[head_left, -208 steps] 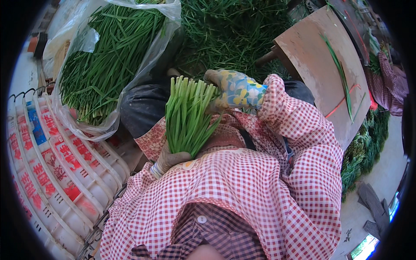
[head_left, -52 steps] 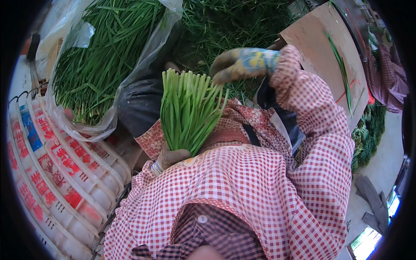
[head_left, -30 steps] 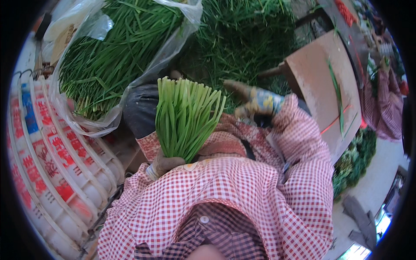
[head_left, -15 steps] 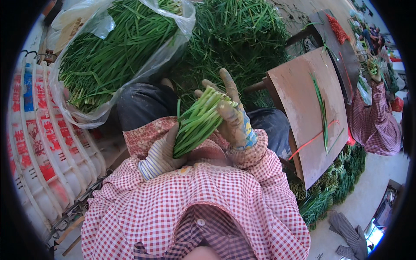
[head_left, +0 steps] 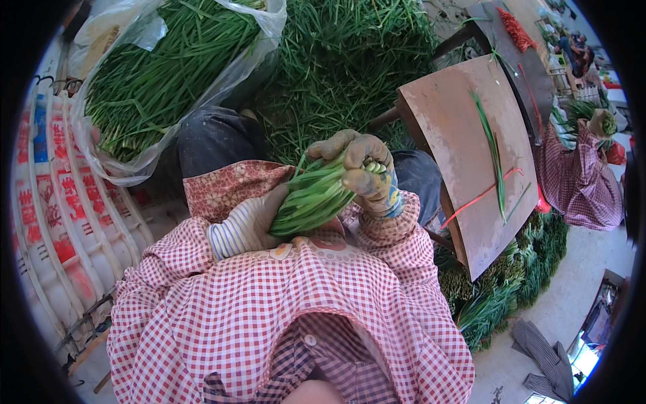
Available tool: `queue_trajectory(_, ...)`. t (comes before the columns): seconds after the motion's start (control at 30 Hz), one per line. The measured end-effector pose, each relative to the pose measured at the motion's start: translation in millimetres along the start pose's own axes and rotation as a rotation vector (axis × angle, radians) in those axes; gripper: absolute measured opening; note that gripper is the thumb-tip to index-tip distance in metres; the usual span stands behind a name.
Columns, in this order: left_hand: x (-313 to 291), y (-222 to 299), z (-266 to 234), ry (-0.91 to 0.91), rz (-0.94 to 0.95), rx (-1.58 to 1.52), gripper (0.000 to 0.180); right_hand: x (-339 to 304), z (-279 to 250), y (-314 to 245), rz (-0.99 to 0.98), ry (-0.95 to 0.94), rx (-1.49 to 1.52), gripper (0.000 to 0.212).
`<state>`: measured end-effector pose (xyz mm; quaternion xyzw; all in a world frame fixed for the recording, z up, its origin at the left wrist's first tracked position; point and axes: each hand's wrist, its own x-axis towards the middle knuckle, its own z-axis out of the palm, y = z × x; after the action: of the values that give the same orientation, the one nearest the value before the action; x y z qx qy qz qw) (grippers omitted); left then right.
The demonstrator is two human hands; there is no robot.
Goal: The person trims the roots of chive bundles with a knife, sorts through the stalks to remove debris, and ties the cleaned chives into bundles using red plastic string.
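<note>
Since the heap point(head_left: 350, 60) of greens fills the top middle of the frame, we judge it lies there to be within easy reach of the lap. At the upper left, a clear bag point(head_left: 225, 91) gapes around more greens point(head_left: 168, 60), loosely enough, we suppose, to let them be drawn out. A white crate point(head_left: 67, 222) stands along the left edge; whether the bag leans on it we cannot tell. Right of centre sits a stool point(head_left: 444, 108), probably serving as a side table, with a pile point(head_left: 505, 283) of greens below it at lower right. The bundle point(head_left: 313, 202) is in the middle of the frame, tilted above the lap, its pale ends toward the upper right. We see the left hand point(head_left: 252, 219) cupped round its leafy end, likely to bear the weight, and the right hand point(head_left: 367, 168) curled closely over the stalk end, perhaps to keep it gathered. On the stool, loose stalks point(head_left: 494, 158) lie across a thin red tie point(head_left: 474, 202), plausibly parked close by the right hand.
</note>
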<state>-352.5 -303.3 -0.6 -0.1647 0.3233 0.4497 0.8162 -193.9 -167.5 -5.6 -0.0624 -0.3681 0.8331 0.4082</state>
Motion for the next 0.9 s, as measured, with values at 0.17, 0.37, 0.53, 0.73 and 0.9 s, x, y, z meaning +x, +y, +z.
queue_trajectory(0.17, -1.7, 33.8, 22.5, -0.248, 0.442, 1.011, 0.067, 17.6, 21.8, -28.3, -0.025, 0.223, -0.112, 0.034)
queue_trajectory(0.37, -66.2, 71.2, 74.1, 0.021, 1.905, 2.027, 0.057, 84.5, -44.7, -99.1, -0.346, 0.59, -0.721, 0.024)
queue_trajectory(0.53, -33.2, 23.4, 88.8, -0.624, 0.954, 1.59, 0.053, 106.9, -20.0, -88.5, -0.622, 0.395, -0.757, 0.018)
queue_trajectory(0.73, 46.9, 25.4, 107.9, -0.837, 0.247, 0.019, 0.105, 70.0, 36.6, -48.9, -0.93, -0.016, -1.009, 0.017)
queue_trajectory(0.9, 45.7, 17.2, 77.4, -1.063, -0.288, -0.769, 0.084, 16.2, 67.7, -4.4, -0.949, -0.125, -1.438, 0.024)
